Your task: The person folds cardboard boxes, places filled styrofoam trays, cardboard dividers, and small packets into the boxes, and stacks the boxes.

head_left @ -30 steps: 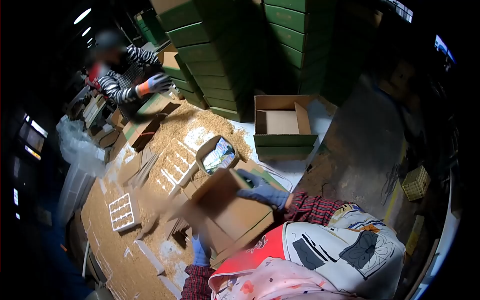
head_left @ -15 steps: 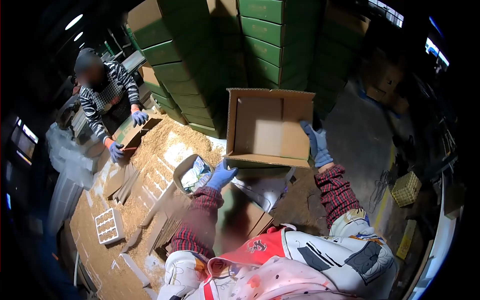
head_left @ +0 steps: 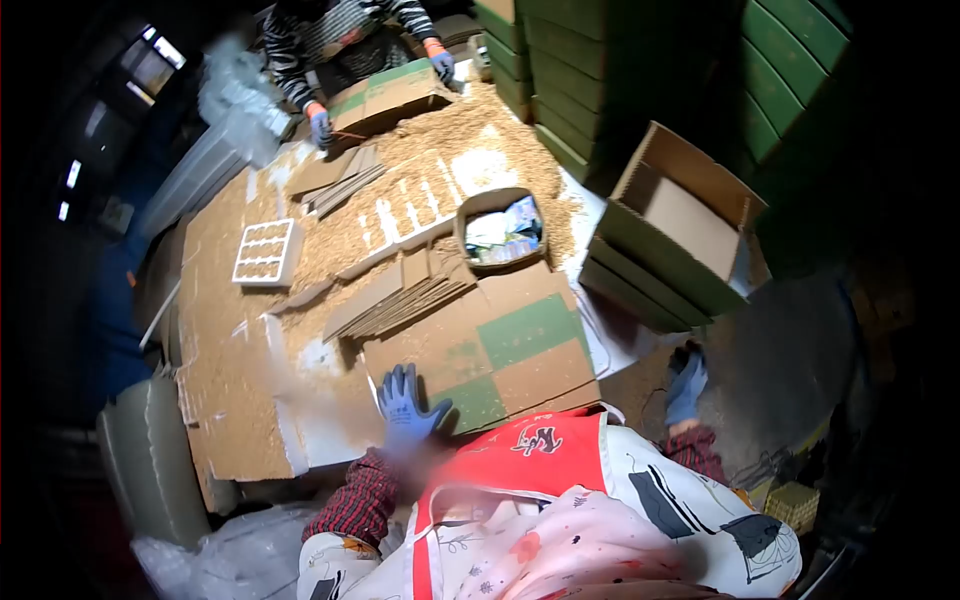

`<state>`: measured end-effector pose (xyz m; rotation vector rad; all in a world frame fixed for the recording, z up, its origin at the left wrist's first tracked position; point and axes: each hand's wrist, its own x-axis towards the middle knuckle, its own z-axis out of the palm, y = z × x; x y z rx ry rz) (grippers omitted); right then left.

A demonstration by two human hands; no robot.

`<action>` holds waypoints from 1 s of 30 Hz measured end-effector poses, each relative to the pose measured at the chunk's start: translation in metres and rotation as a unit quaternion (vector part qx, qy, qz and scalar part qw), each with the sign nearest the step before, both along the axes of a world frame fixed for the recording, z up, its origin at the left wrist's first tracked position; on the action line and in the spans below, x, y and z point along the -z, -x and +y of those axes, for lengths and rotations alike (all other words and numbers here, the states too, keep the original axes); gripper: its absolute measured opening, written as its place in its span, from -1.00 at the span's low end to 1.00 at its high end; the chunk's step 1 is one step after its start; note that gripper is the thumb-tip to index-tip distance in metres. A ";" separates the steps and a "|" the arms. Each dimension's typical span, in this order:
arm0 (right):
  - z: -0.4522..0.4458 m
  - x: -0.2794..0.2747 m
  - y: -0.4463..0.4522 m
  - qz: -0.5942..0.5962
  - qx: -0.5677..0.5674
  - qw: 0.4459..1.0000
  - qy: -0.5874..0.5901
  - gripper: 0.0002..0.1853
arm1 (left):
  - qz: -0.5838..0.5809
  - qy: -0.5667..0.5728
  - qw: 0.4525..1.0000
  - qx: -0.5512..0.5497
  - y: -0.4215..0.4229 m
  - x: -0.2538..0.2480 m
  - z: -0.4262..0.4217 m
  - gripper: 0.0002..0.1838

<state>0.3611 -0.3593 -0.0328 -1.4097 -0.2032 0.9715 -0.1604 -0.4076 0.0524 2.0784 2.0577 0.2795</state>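
Note:
My left hand [head_left: 406, 408], in a blue glove with fingers spread, is at the left edge of a stack of flat cardboard [head_left: 535, 345] with green patches. It holds nothing. My right hand [head_left: 686, 385], gloved too, is off to the right below the open box; its fingers are apart, with dark fingertips, and nothing shows in it. The open cardboard box [head_left: 680, 210] rests tilted in view on other green boxes at the right. Behind the flat stack is a round basket [head_left: 500, 228] of small printed packets. Cardboard strips [head_left: 400, 305] lie beside it.
Across the table [head_left: 225, 400], a person's gloved hands [head_left: 318, 125] hold a green and brown box [head_left: 390, 95]. Loose grain-like material [head_left: 520, 140] covers much of the surface. A white divided tray [head_left: 267, 252] sits at the left. Green boxes [head_left: 565, 70] are stacked high behind.
Both my hands have let go of the open box, which now rests on the green boxes at the right. My left hand has come down to the flat cardboard. The view has turned left and down.

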 end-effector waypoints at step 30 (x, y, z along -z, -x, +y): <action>0.061 -0.232 0.106 -0.318 -0.428 0.843 -0.072 -0.58 | -0.074 -0.199 0.976 0.052 0.055 -0.074 0.018 0.08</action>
